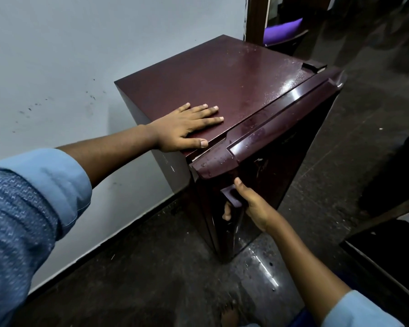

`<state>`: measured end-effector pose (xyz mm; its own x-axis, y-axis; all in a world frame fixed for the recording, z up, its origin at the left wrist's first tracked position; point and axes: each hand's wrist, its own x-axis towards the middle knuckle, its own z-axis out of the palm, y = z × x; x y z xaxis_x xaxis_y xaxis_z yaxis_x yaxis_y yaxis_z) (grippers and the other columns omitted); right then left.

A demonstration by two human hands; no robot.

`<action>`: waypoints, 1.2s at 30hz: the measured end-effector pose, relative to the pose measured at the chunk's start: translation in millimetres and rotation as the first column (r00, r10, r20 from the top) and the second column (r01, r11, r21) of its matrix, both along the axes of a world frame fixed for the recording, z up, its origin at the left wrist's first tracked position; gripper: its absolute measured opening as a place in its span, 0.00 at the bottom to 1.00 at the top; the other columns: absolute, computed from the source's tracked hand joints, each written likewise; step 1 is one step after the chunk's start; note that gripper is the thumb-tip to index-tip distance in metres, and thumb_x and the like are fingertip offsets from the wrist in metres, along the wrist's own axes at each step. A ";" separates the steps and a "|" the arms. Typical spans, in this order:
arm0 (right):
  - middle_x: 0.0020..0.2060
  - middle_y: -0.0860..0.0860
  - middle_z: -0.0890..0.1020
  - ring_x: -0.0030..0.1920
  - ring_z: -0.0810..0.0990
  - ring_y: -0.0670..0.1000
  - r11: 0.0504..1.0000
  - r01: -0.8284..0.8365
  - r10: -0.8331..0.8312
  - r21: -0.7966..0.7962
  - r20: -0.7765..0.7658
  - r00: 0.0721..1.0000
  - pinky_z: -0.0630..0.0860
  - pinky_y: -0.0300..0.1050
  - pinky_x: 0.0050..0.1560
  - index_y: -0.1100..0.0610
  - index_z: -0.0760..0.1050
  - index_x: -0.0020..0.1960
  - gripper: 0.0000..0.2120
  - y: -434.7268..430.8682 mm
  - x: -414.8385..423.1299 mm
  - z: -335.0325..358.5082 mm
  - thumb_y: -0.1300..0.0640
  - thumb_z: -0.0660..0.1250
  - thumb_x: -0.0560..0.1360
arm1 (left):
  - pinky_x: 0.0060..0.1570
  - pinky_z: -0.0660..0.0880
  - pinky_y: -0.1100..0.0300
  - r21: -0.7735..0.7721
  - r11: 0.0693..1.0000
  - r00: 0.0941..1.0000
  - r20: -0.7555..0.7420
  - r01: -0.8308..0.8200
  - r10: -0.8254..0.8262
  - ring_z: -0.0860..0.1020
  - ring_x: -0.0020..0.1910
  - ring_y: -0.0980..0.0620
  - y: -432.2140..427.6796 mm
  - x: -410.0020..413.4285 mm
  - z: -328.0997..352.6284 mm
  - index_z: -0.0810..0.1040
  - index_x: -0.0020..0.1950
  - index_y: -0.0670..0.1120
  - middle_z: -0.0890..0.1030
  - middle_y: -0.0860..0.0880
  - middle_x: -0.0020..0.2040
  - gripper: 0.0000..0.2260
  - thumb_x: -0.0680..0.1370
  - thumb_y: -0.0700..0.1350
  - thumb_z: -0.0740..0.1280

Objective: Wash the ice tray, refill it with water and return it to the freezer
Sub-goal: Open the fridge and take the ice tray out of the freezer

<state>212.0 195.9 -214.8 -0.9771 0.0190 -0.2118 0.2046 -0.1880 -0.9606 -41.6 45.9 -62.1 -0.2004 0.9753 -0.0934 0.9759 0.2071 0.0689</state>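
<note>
One fridge (222,86), judged heavy and stiff, is steadied by spread left hand (184,128); door handle (232,195) is gripped by right hand (253,206)

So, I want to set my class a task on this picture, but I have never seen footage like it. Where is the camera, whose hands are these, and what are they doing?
There is no machine here. This is a single picture from a camera worn on a person's head, looking down at their own two bare hands. In front of them a small maroon refrigerator stands against a pale wall on a dark floor. The left hand lies flat on the refrigerator's top, fingers straight. The right hand grips the door handle, with its fingers curled into the recess. The door looks shut or nearly so, and water drops sit on its top edge. No ice tray is in view.
</note>
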 end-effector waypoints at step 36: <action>0.17 0.58 0.70 0.20 0.68 0.54 0.898 0.433 -0.411 0.077 -0.204 0.889 0.61 0.52 0.27 0.71 0.67 0.24 0.34 -16.3 49.0 -11.7 0.44 0.58 0.77 | 0.83 0.44 0.39 -0.005 1.000 1.000 0.004 0.002 -0.002 0.45 0.86 0.52 0.3 2.0 2.0 0.50 0.86 0.62 0.47 0.56 0.87 0.34 0.81 0.70 0.52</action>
<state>261.1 179.6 -226.5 -0.8923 0.4514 -0.0060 -0.0452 -0.1027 -0.9937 -39.6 46.2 -60.1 -0.1982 0.9751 -0.0994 0.9760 0.2057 0.0716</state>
